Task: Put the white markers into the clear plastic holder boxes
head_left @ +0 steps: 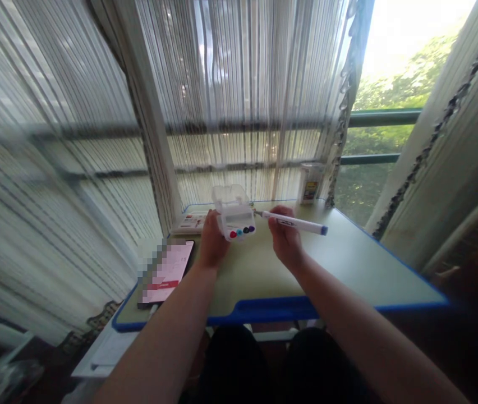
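My left hand (214,240) grips a small clear plastic box (239,215) from its left side, above the table. Its lid stands raised at the back. Several round coloured ends, red, light blue, black and purple, show along the box's front. My right hand (286,235) is closed around a white marker (300,223) with a blue end. The marker lies nearly level, its narrow dark tip pointing left, close to the box's right side. Whether tip and box touch, I cannot tell.
The blue-edged table (348,269) stands before a curtained window. A tablet or phone with a lit screen (169,272) lies at left, near a flat white case (189,223). A clear container with a label (310,184) is at the back right. Striped curtains (239,84) hang behind.
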### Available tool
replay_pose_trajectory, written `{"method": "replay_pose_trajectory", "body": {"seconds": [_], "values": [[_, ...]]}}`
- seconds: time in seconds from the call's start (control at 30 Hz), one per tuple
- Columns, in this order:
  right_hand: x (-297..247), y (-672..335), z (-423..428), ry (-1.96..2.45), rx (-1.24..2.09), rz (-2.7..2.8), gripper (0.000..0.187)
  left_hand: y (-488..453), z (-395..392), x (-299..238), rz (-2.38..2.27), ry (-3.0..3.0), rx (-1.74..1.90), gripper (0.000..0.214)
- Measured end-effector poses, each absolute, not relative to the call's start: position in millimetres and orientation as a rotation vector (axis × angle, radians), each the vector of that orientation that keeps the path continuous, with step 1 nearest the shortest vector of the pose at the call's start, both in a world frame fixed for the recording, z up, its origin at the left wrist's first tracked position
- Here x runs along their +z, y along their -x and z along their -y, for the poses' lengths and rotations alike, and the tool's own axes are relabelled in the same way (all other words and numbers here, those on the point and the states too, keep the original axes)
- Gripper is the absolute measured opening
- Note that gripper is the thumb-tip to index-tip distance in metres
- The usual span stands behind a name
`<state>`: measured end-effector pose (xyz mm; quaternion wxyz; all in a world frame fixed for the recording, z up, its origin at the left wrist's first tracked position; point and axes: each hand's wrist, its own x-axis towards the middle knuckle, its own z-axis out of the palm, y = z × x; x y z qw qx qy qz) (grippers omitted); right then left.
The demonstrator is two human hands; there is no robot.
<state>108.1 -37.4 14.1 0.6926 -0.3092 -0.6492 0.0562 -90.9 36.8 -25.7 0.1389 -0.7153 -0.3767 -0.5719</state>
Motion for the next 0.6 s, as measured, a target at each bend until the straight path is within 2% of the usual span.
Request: {"method": "replay_pose_trajectory", "body": {"seconds": [0.33, 0.6], "values": [[12.1, -101.4, 30.2, 0.761, 0.335, 1.641, 0.015, 88.5, -31.3, -21.7, 1.131, 2.109, -1.664, 0.029], [15.4, -105.4, 27.7, 0.791, 0.473, 1.593, 0.014, 89.2, -32.5, -20.7, 1.119, 2.137, -1.644, 0.029]]}}
